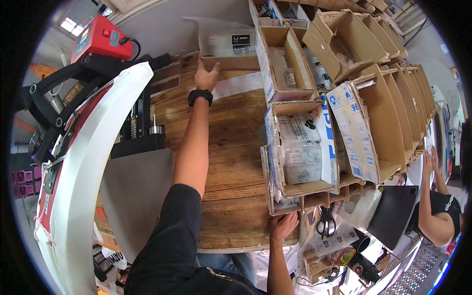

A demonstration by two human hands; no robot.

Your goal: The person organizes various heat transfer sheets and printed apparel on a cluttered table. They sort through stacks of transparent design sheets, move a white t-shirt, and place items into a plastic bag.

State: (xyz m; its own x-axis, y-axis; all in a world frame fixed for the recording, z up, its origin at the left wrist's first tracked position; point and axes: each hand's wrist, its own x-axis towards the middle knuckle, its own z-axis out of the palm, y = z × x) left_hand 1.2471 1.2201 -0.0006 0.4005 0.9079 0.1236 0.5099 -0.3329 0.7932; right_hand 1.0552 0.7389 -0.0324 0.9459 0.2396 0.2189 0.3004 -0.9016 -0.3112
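Note:
At the far edge of the wooden table, my left hand (206, 76), wearing a black watch (200, 97), grips the near left corner of a shallow cardboard box (231, 63). A clear plastic sheet stands up in that box, with a small black label (241, 40) behind it. My right hand (283, 226) rests at the table's front edge, its fingers loosely stretched against the front of a cardboard divider box (309, 198); the fingertips are partly hidden. Just above it, an open cardboard box (307, 189) holds printed clear film sheets (301, 147).
A heat press (101, 39) with a white-covered upper part stands left, its grey plate (137, 187) beside my arm. Cardboard compartments (398, 103) rise on the right. Black scissors (326, 222) hang near my right hand. Another person (437, 216) works at the far right.

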